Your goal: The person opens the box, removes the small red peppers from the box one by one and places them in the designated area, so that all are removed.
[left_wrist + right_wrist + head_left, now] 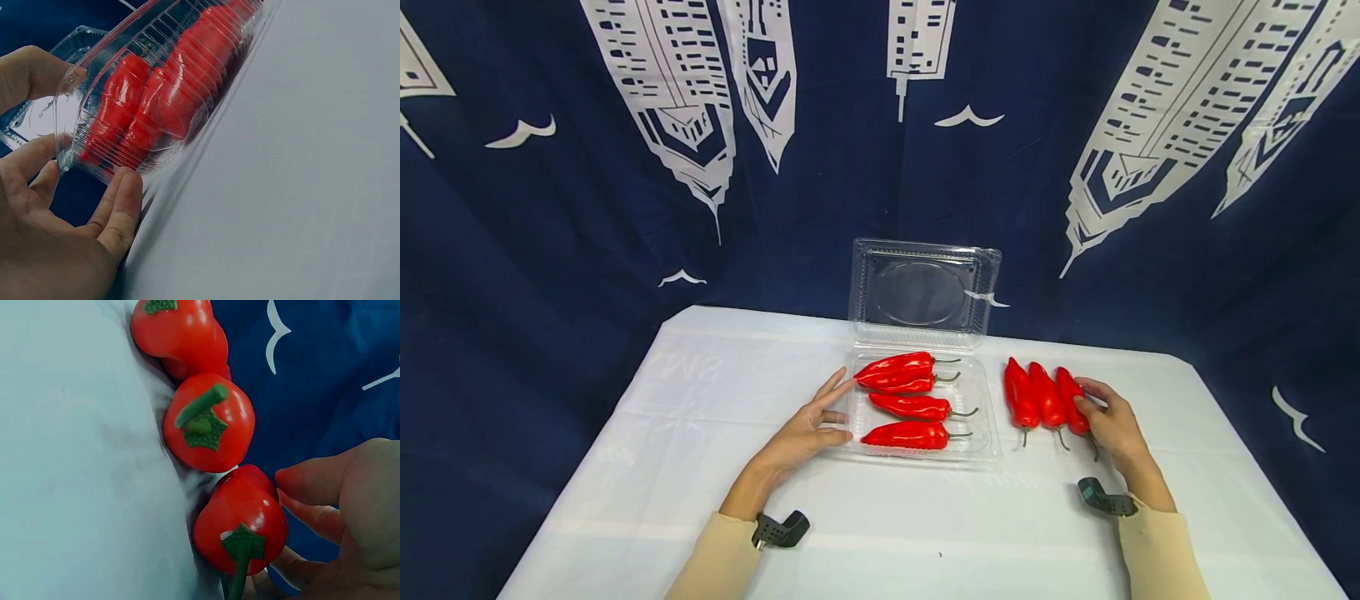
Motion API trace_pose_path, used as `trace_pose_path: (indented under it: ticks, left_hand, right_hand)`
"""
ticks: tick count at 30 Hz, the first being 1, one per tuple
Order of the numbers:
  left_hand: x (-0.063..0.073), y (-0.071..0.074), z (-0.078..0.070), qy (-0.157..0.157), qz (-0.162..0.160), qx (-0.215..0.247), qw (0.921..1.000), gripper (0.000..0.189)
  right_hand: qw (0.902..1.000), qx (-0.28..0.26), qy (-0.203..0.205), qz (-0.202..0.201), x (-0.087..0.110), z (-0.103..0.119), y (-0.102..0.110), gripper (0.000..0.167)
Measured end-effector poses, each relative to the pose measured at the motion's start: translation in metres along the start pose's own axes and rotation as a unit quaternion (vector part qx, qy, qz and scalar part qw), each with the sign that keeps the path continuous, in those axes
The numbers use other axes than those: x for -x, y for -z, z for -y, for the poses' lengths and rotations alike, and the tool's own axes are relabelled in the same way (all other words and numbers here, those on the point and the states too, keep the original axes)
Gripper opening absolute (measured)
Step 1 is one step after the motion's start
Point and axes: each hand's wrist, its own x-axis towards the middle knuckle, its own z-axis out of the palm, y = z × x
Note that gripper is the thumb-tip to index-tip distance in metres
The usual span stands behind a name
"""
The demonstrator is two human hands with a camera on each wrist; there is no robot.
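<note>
Likely mid-packing, the right hand [1114,427] pinches the rightmost pepper [1068,392], probably needing a leftward lift, while the left hand [800,432], unclenched, touches the box [982,385].

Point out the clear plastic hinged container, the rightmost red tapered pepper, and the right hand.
Clear plastic hinged container [920,293]: head view, middle of its raised lid.
Rightmost red tapered pepper [1067,394]: head view, middle of its body.
Right hand [1116,423]: head view, back of the hand.

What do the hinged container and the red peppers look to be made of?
Container: probably thin plastic, clear and glossy; the backdrop shows through its lid. Red peppers: smooth, shiny, with highlights; pebbled stem caps hint at moulded plastic or foam, unconfirmed.
</note>
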Motion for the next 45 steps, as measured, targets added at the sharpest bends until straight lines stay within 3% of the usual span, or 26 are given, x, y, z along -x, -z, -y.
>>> trace_pose_path:
  ticks: [23,45]
  left_hand:
    - [0.003,0.000,-0.001,-0.002,-0.002,-0.001,1.0000,0.084]
    - [0.002,-0.001,-0.002,-0.001,-0.003,-0.004,1.0000,0.085]
  right_hand:
    - [0.9993,0.037,0.005,0.009,0.010,0.017,0.015,0.060]
    - [0.9927,0.074,0.094,0.016,0.029,0.058,0.017,0.059]
